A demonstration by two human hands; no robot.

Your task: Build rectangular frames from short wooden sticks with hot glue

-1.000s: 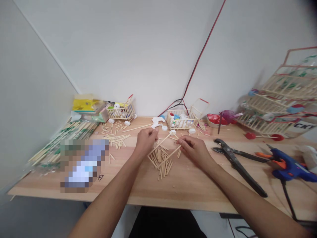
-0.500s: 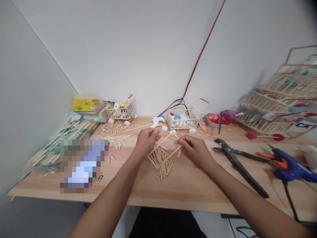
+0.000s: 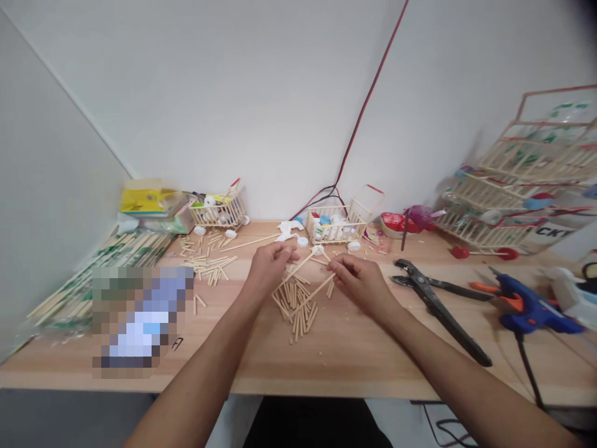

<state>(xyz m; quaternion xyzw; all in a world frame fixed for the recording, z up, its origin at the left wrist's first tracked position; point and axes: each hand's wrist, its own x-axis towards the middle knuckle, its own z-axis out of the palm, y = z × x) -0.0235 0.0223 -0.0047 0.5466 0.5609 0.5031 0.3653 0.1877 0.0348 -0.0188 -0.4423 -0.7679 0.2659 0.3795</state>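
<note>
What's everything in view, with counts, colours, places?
stick frame: 1, pale wood, between hands
loose sticks: many, pale, centre and left
small carts: 2, pale wood, back
stacked carts: several, pale, back right
bagged sticks: many, pale, left
pixelated item: 1, bluish, left
packet: 1, yellow, back left
caps: several, white, back
scrap: 1, white, back
bowl: 1, red, back right
bundle: 1, purple, beside bowl
pliers: 1, black, right
glue gun: 1, blue, orange, right
cables: several, red, black, wall
table: 1, pale wood, underneath
left hand: 1, beside frame
right hand: 1, on frame
</note>
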